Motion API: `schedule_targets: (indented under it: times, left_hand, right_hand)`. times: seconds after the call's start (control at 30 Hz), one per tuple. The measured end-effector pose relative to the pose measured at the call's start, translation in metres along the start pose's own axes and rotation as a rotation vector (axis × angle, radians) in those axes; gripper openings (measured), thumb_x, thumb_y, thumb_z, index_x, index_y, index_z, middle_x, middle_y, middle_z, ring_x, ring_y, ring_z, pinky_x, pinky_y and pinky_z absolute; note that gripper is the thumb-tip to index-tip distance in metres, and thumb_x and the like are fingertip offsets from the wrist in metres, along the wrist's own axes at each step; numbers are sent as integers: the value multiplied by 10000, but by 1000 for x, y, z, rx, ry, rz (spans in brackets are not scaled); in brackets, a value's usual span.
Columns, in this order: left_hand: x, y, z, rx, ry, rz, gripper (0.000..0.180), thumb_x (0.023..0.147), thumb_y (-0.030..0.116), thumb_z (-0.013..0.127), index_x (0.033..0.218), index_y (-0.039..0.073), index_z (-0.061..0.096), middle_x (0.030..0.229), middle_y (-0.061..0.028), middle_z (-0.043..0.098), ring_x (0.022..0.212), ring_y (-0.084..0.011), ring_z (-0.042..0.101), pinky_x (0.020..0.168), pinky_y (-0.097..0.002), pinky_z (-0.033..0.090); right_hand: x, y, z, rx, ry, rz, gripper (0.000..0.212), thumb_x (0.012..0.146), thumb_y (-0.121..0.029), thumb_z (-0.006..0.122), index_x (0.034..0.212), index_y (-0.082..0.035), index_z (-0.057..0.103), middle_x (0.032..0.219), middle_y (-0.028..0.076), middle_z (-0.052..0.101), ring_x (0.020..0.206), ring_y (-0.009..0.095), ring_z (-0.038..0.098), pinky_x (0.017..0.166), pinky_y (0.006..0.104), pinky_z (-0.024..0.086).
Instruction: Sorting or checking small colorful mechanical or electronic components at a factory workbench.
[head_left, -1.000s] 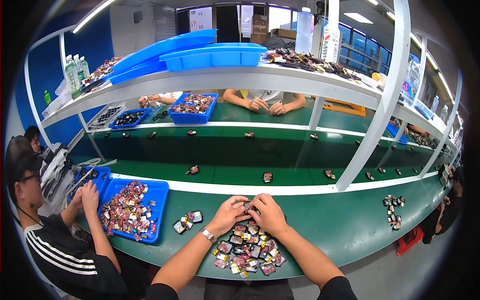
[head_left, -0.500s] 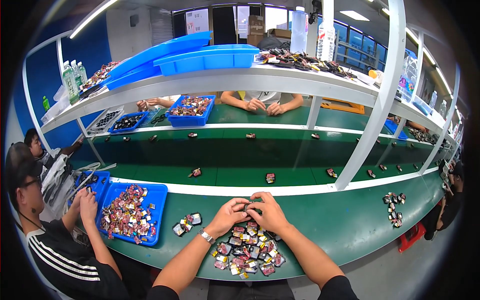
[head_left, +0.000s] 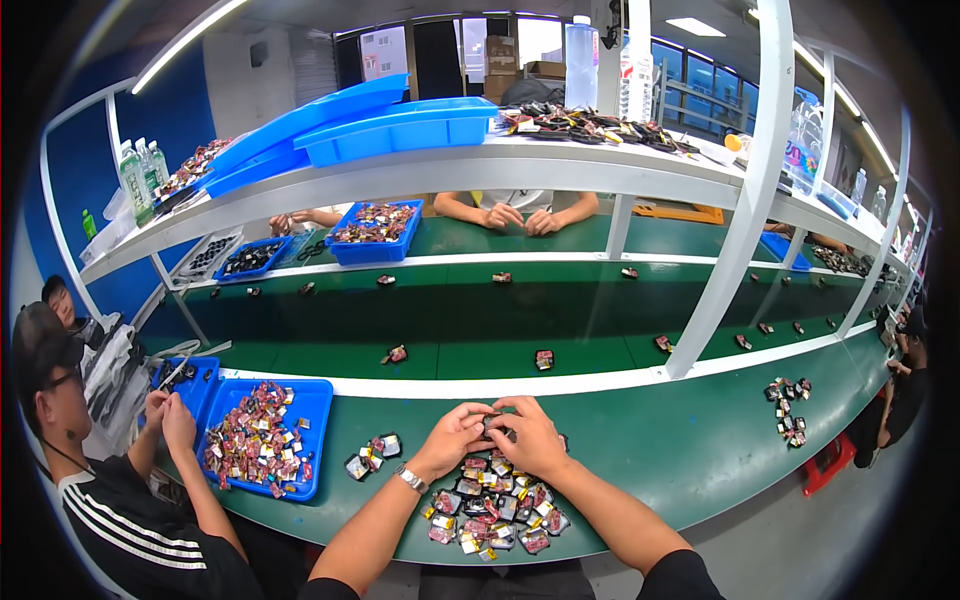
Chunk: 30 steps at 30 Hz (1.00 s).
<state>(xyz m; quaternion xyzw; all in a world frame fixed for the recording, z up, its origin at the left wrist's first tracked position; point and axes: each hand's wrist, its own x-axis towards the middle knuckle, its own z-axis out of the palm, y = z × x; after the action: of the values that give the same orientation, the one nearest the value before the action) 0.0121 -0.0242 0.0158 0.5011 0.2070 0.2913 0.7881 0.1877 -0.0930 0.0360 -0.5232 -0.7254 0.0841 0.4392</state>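
Note:
My left hand (head_left: 451,441), with a metal-band watch (head_left: 410,478) at its wrist, and my right hand (head_left: 531,438) meet over the green bench. Their fingers are closed round a small dark casing (head_left: 492,424), mostly hidden by the fingertips. Just below lies a heap of small electronic assemblies (head_left: 492,510), black casings with red boards and silver, yellow-taped cells. A few similar assemblies (head_left: 372,455) rest left of my left forearm.
At left, a blue tray (head_left: 325,425) of loose boards stands beside a co-worker (head_left: 130,510). Beyond a white rail (head_left: 480,387), spaced assemblies (head_left: 543,359) lie on a green conveyor. A white post (head_left: 725,220) and overhead shelf (head_left: 560,177) stand ahead. More assemblies (head_left: 790,410) lie at right.
The view has shifted slightly. My hands stay together round the dark casing, with the fingers a little rearranged. On the conveyor, the nearest assemblies sit slightly further right.

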Motion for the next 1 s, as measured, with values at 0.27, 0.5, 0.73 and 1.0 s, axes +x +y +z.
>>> schedule_targets:
  times: [0.27,0.5,0.73,1.0]
  left_hand:
    - [-1,0,0,19,24,-4,253,1000,55,451,1251,34,472,1190,-82,591,1088,-151,594,923,-301,528]
    - [-2,-1,2,26,23,15,244,993,43,456,1236,24,470,1185,-92,592,1070,-160,605,929,-325,532]
    - [-1,0,2,7,18,7,231,995,46,451,1224,33,470,1192,-95,591,1084,-169,602,925,-332,537]
    - [-1,0,1,-3,18,-2,223,998,46,439,1219,39,471,1194,-89,592,1095,-169,597,928,-330,533]
  right_hand:
    - [-1,-1,5,-48,58,-29,100,757,-93,697,853,-64,698,1094,80,608,1027,277,576,848,372,507]
    - [0,2,-5,33,-28,-42,110,777,-118,710,879,-77,710,1134,88,603,1101,273,545,889,364,489]
    - [-3,6,3,8,7,-26,125,770,-115,711,889,-76,714,1138,94,605,1103,279,543,895,365,483]
    - [-7,-1,11,-12,98,-33,132,754,-61,695,885,-55,708,1110,102,610,1082,290,553,882,382,485]
